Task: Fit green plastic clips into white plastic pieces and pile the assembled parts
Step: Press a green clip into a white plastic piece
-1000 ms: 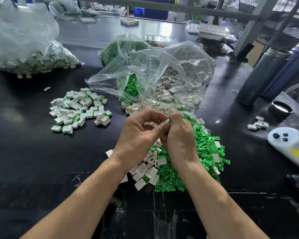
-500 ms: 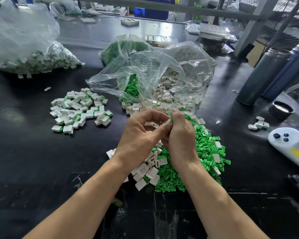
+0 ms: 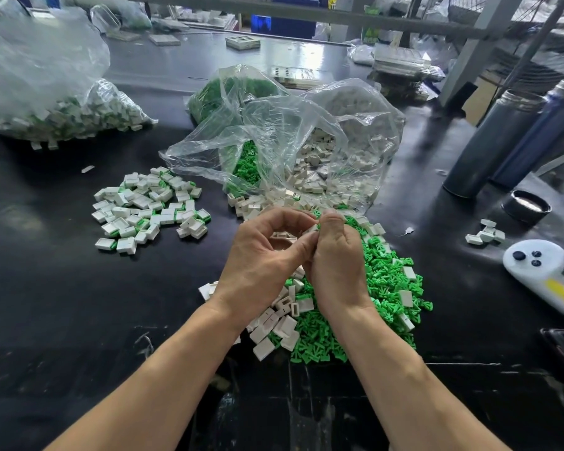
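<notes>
White piece (image 3: 310,230) pinched between hands

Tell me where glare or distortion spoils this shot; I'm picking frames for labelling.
Head view: window glare whitens the black table at the far end; the clear bags shine and veil their contents; wide-angle bending tilts the bottles at the right edge; both hands are sharp.

Glossy black worktable (image 3: 46,288), grey shelving frame (image 3: 469,50)

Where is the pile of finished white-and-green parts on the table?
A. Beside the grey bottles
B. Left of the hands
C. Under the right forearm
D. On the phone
B: the pile of assembled parts lies on the black table, left of both hands.
</notes>
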Demonstrator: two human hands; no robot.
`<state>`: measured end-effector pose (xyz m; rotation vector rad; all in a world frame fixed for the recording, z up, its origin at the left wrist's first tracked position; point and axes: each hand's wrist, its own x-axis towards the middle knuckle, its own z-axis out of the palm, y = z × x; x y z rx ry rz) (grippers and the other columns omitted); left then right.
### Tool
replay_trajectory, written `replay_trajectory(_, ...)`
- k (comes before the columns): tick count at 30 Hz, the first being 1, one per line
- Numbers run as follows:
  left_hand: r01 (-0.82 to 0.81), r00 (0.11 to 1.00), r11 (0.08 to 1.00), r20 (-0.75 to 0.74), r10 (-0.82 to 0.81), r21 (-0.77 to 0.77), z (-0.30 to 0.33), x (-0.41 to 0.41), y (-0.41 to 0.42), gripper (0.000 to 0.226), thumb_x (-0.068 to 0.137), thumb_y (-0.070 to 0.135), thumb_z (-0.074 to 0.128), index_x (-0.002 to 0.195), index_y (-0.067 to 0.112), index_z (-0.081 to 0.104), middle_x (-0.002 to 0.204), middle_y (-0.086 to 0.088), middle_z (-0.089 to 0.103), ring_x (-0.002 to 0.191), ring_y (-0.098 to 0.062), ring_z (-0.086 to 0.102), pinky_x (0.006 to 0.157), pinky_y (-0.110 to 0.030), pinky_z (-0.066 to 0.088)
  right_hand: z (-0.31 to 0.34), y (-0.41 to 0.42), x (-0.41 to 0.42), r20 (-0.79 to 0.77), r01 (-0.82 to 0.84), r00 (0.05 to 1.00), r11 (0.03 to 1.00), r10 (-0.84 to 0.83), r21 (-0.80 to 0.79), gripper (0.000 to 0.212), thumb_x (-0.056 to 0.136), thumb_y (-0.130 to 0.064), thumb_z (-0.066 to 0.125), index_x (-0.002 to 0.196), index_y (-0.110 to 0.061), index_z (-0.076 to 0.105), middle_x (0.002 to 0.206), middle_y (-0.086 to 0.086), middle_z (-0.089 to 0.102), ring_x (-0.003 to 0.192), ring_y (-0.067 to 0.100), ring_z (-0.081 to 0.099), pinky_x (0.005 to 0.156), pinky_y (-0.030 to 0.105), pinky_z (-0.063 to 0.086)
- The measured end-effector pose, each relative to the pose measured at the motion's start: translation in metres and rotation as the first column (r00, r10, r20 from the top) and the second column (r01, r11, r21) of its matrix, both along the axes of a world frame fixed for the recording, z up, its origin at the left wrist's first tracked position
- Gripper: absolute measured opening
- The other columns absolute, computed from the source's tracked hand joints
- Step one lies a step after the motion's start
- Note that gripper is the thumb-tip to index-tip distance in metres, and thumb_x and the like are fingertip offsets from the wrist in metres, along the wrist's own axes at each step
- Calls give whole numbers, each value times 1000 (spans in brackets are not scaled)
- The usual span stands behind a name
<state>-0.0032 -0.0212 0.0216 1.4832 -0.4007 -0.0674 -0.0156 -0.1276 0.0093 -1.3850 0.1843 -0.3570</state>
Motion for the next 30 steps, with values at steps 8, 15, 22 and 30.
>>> replay_trajectory(8, 7, 1000, 1000, 4, -7, -10, 0, -1, 2, 15, 90, 8, 74, 101, -2, 71, 104, -13, 75, 93, -39, 73, 84, -51, 62, 3, 2, 0, 17, 41, 999, 996, -39, -76, 52, 102, -40, 34, 77, -41, 80, 76, -7, 77, 82, 13, 77, 76, 34, 60)
replay_trajectory(15, 15, 1000, 1000, 27, -15, -9, -1, 0, 3, 16, 89, 11, 75, 101, 0, 72, 108, -7, 75, 92, -32, 75, 82, -47, 63, 7, 3, -7, 25, 5, 1000, 994, -3, -108, 58, 110, -39, 34, 71, -43, 77, 59, -18, 67, 57, -4, 64, 53, 14, 49)
replay_trajectory(22, -38, 998, 999, 50, 37, 21, -4, 7, 9, 14, 88, 17, 79, 99, 12, 73, 99, -5, 76, 91, -26, 74, 86, -45, 61, 7, -11, -8, 34, 63, 998, 980, -57, -188, 58, 110, -51, 41, 68, -22, 68, 58, -8, 58, 50, 4, 50, 48, 18, 38)
replay_trajectory(30, -79, 997, 996, 14, 80, -36, -7, 15, 16, 13, 87, 12, 78, 99, 11, 72, 84, 4, 74, 73, -5, 67, 69, -18, 54, 11, -24, -9, 91, -45, 993, 954, 75, -298, 5, 99, -20, 71, 99, -16, 74, 74, -12, 69, 62, -1, 59, 54, 11, 44)
